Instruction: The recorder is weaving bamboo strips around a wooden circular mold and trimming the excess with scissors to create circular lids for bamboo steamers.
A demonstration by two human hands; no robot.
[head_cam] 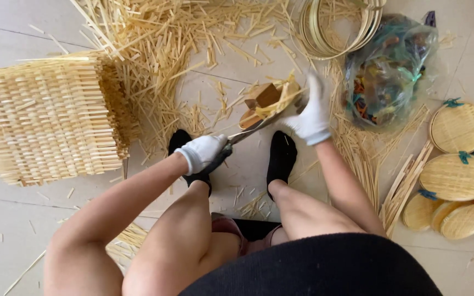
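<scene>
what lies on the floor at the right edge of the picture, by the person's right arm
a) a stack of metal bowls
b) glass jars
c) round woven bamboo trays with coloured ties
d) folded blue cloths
c: several round woven bamboo trays with coloured ties lie overlapping on the pale tiled floor, to the right of the white-gloved right hand; no bowls, cloths or jars show there.
</scene>
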